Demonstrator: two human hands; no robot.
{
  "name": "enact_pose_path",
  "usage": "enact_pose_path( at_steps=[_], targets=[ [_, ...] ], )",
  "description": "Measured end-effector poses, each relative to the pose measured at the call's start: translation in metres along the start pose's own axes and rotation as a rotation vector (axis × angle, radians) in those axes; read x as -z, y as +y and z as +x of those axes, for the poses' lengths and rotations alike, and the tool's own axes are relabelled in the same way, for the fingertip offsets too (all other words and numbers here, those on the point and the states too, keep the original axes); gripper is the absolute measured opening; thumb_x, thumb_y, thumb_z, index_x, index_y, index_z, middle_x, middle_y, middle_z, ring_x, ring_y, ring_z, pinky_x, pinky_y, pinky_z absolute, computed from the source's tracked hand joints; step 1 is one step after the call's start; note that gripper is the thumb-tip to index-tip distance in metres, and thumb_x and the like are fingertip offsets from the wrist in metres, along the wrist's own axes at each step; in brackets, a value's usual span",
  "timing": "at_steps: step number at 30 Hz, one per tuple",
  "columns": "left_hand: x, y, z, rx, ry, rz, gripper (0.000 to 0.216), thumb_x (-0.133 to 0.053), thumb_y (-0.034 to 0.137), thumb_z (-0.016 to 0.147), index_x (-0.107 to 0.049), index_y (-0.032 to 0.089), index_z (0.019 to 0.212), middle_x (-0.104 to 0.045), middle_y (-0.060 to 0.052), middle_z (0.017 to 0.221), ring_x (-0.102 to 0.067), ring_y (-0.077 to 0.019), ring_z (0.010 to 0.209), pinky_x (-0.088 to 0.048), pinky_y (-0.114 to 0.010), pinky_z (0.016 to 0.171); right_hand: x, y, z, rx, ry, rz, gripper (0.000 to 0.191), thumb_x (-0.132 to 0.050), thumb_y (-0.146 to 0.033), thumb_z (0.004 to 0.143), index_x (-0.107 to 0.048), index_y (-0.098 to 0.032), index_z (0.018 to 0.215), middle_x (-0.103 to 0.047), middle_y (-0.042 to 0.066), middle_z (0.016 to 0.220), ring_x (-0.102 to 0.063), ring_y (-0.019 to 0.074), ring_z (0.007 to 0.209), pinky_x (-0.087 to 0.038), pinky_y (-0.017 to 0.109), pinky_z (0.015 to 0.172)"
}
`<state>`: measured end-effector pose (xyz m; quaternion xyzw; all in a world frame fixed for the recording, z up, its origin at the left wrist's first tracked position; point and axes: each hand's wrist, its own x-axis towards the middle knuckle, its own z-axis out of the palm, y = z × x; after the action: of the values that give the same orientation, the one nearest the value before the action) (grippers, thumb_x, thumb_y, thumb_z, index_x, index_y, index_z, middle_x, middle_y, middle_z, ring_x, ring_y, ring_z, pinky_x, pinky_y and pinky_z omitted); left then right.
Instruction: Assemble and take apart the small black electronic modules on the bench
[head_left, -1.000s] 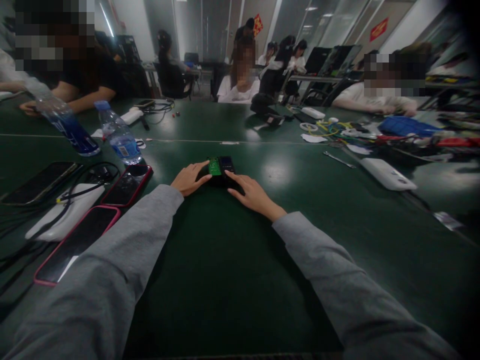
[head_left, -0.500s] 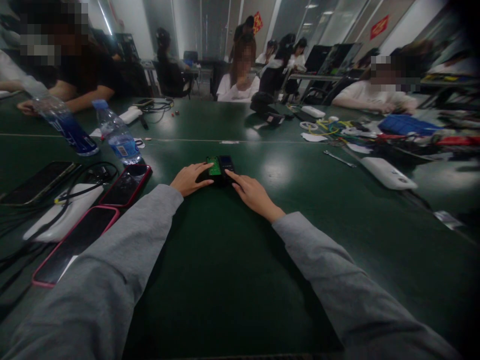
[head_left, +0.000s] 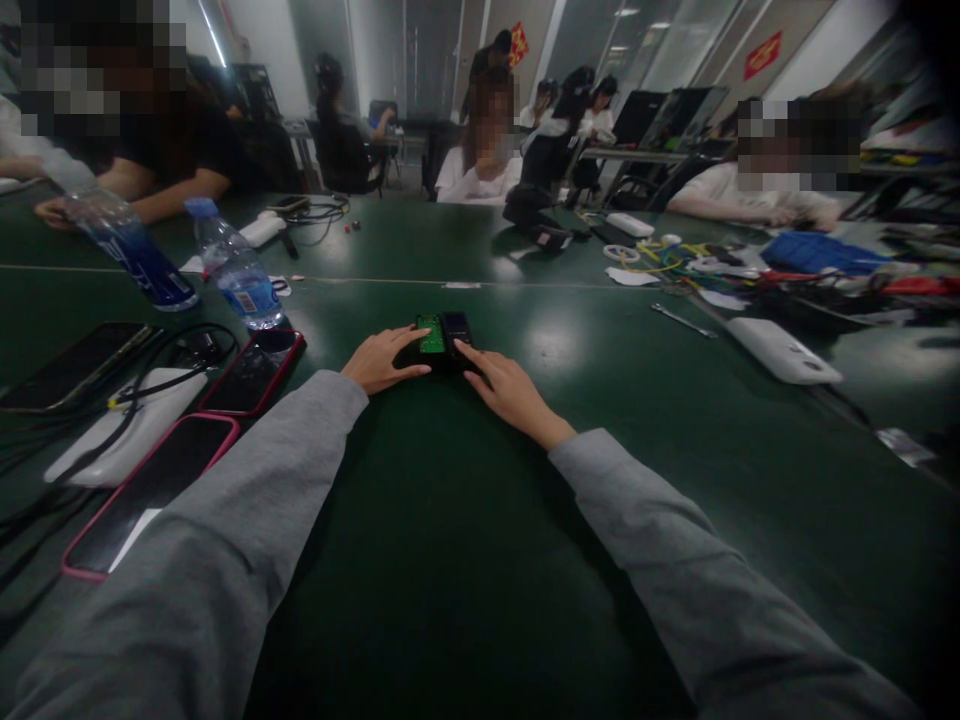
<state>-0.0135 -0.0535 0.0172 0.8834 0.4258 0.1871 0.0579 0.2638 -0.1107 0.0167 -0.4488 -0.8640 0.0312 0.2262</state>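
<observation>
A small black handheld device (head_left: 455,328) lies on the dark green table, with a little screen and buttons on its right part. On its left part a bright green panel (head_left: 432,340) like a circuit board shows. My left hand (head_left: 381,360) holds the device's left side, fingers across the green panel and thumb along the near edge. My right hand (head_left: 517,398) comes from the other side, its index finger stretched out to touch the button area. The right thumb sits apart, below that finger. Fingertips partly cover the device, and its small markings are too blurred to read.
To the left are two plastic bottles (head_left: 251,290), several phones (head_left: 255,372), a white power bank (head_left: 112,440) and black cables. A wrench (head_left: 684,321), another white box-shaped thing (head_left: 784,350) and tangled wires lie at right. Other people sit beyond the table.
Both hands keep nearly the same pose on the device. The whole view has shifted very slightly; the right index fingertip stays at the button area.
</observation>
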Motion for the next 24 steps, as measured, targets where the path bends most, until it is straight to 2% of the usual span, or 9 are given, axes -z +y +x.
enact_pose_path(
  at_steps=[7,12,17,24],
  targets=[
    [0.0000,0.0005,-0.0009,-0.005,0.008,0.000,0.078,-0.048,0.073,0.087,-0.035,0.031,0.151,-0.045,-0.011,0.153,-0.053,-0.0324,0.128,-0.043,-0.052,0.103,0.0013,-0.0002,0.0011,0.034,-0.038,-0.015,0.061,-0.042,-0.045,0.103,-0.019,-0.033,0.158,-0.055,0.012,0.120,-0.054,0.0295,0.104,-0.051,0.046,0.086],
    [0.0009,0.0020,-0.0006,-0.005,-0.009,0.016,0.080,-0.045,0.074,0.087,-0.032,0.030,0.153,-0.042,-0.011,0.155,-0.053,-0.0328,0.128,-0.044,-0.052,0.103,0.0007,-0.0024,0.0014,0.055,-0.032,-0.073,0.063,-0.044,-0.047,0.102,-0.018,-0.031,0.158,-0.053,0.013,0.117,-0.052,0.0300,0.100,-0.051,0.046,0.086],
    [-0.0013,-0.0007,0.0001,-0.012,0.001,0.027,0.079,-0.044,0.073,0.089,-0.030,0.031,0.154,-0.041,-0.010,0.156,-0.052,-0.0321,0.130,-0.042,-0.051,0.105,0.0001,-0.0039,0.0011,0.050,-0.006,-0.050,0.067,-0.041,-0.047,0.102,-0.009,-0.030,0.159,-0.053,0.012,0.119,-0.052,0.0304,0.101,-0.050,0.049,0.088],
    [-0.0004,0.0010,0.0001,-0.008,0.020,-0.005,0.082,-0.044,0.073,0.089,-0.028,0.027,0.155,-0.042,-0.011,0.155,-0.051,-0.0314,0.130,-0.042,-0.049,0.106,0.0014,-0.0043,0.0008,0.046,-0.040,-0.046,0.056,-0.041,-0.045,0.103,-0.024,-0.034,0.155,-0.054,0.011,0.117,-0.053,0.0303,0.104,-0.051,0.048,0.088]
  ],
)
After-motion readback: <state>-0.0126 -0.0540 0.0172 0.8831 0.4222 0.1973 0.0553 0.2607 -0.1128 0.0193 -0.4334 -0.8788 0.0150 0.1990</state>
